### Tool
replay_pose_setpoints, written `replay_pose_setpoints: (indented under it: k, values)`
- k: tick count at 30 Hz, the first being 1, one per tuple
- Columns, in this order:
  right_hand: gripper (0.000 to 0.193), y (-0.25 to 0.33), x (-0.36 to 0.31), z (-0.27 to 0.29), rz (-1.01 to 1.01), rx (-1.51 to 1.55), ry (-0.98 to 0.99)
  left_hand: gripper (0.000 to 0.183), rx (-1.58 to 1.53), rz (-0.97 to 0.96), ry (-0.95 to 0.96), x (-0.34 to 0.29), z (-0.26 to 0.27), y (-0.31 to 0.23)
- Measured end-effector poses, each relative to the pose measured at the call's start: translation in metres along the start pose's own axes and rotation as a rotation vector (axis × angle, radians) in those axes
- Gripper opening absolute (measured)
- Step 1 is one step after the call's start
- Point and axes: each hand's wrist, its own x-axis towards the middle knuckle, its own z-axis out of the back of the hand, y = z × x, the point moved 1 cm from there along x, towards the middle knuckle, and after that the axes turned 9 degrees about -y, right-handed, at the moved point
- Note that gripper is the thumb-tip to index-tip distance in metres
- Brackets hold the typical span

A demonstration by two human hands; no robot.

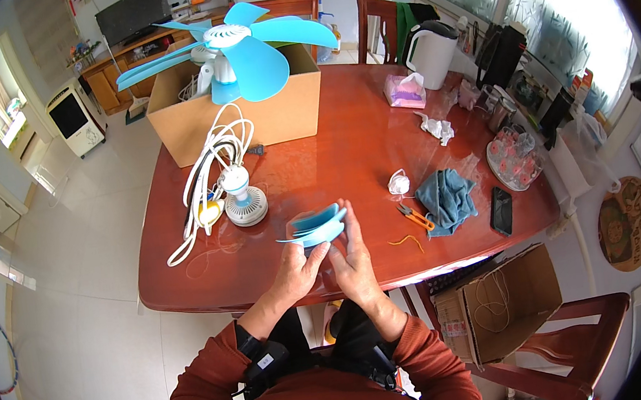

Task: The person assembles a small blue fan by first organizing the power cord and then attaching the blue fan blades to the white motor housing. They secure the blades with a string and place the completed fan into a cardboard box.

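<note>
Between both hands, just above the near part of the table, is a small stack of light-blue fan blades (318, 232). My left hand (295, 272) grips the stack from the left, its thumb on the near side. On the other side my right hand (355, 265) presses against the blades with its fingers stretched along their edge. Farther off to the left, a small white-and-blue fan motor (245, 206) stands on the table beside a looped white cord (203, 174). Behind it, a fan with blue blades (259, 66) rests on an open cardboard box (291, 116).
On the red-brown table (332, 159) to the right are orange-handled cutters (416, 217), a blue-grey cloth (447, 200), a phone (501, 211) and a tray of glasses (515, 158). A kettle (431, 53) and tissue pack (405, 91) stand farther back. An opened carton (510, 301) sits on a chair at right.
</note>
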Motion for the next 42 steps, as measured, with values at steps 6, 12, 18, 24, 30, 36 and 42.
replay_pose_setpoints:
  k: [6,12,18,24,30,36,42]
  values:
    - [0.076,0.056,0.017,0.018,0.420,-0.302,-0.066,0.027,0.002,-0.045,-0.035,0.006,0.001,-0.003]
    - [0.062,0.090,0.031,0.017,0.602,-0.626,0.152,0.035,-0.117,0.037,-0.039,0.003,-0.002,0.000]
    - [0.065,0.076,0.032,0.019,0.395,-0.363,0.036,0.039,-0.095,0.045,-0.047,0.004,-0.005,0.006]
    - [0.044,0.054,0.021,0.031,-0.043,0.070,0.010,0.045,-0.348,0.177,0.038,-0.003,-0.002,-0.016]
    - [0.027,0.020,0.038,0.103,0.244,-0.379,-0.239,0.045,-0.283,0.224,0.181,-0.010,0.018,-0.046]
    - [0.056,-0.048,0.077,0.199,-0.031,-1.181,-0.479,0.047,-0.167,0.261,0.289,-0.007,0.028,-0.071]
    - [0.033,-0.055,0.081,0.214,-0.037,-0.876,-0.742,0.057,-0.054,0.204,0.341,-0.002,0.025,-0.075]
